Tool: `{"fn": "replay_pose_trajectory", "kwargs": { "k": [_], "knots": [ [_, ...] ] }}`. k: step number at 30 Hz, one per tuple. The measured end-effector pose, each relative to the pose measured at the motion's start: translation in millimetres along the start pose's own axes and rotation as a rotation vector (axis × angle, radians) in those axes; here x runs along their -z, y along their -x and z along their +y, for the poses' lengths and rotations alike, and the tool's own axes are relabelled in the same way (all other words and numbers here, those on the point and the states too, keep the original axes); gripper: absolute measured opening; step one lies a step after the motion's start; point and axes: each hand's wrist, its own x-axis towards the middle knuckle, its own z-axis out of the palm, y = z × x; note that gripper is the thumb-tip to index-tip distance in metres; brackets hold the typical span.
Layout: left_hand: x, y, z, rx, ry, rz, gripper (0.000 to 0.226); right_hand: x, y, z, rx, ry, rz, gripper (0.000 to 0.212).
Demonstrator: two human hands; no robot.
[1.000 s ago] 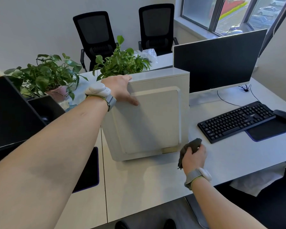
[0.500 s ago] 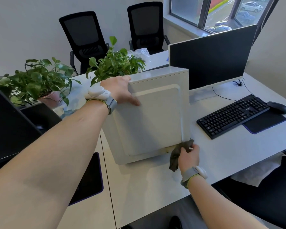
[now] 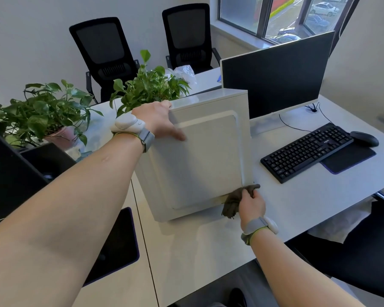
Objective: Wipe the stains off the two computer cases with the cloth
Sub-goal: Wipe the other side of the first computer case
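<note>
White computer case (image 3: 200, 160), standing on the pale tabletop (image 3: 208, 251) with its large side panel turned toward the wearer; only one case is identified in this view. The case appears tilted, its lower edge at the wearer's side raised slightly, though contact with the tabletop cannot be confirmed. It is steadied at its upper near corner by the left hand (image 3: 159, 119), whose thumb is laid on the side panel while the fingers are curled over the top edge. A dark cloth (image 3: 236, 199) is bunched in the closed grip of the right hand (image 3: 252, 202) and pressed against the lower right corner of the panel, where a brownish mark is seen along the recessed seam.

Risks, as judged: if the wiping push is made harder than the left hand resists, the case may be slid or tipped toward the monitor (image 3: 277, 74) just behind it, or toward the nearer potted plant (image 3: 151, 89) beside its far end. A stain lodged in the seam may be smeared rather than lifted if the cloth is dragged flat.

Surroundings: two office chairs (image 3: 106, 54) against the wall; a second potted plant (image 3: 44, 109) at the left; a dark mat (image 3: 118, 247) at the near left; a keyboard (image 3: 306, 151), well apart to the right, with a cable (image 3: 290, 127) behind it; a mouse (image 3: 364, 138) beyond. The right-hand sweep is bounded by the keyboard.
</note>
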Motion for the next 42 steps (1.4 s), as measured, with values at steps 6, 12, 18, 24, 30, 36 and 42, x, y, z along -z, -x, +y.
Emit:
{"fn": "replay_pose_trajectory", "kwargs": {
  "k": [6,12,18,24,30,36,42],
  "knots": [
    [-3,-1,-1,-0.006,-0.004,0.013,0.099,-23,20,16,0.073,0.189,-0.110,0.022],
    [-4,-2,-2,-0.007,-0.004,0.015,0.099,0,17,9,0.087,0.062,-0.039,0.028],
    [-5,-1,0,-0.013,-0.001,0.025,0.104,-25,44,5,-0.015,0.162,-0.168,0.040],
    [-6,-2,-3,-0.020,-0.007,0.029,0.103,-13,51,22,-0.042,0.076,-0.327,0.037],
    [-7,-2,-2,-0.023,-0.013,0.037,0.104,-24,42,-2,-0.099,0.034,-0.093,0.023],
    [-7,-3,-4,-0.026,-0.007,0.030,0.102,-29,74,16,-0.079,0.023,-0.480,0.032],
    [-6,-5,-4,-0.018,0.005,0.023,0.101,-4,38,-6,-0.073,-0.170,-0.027,0.020]
  ]
}}
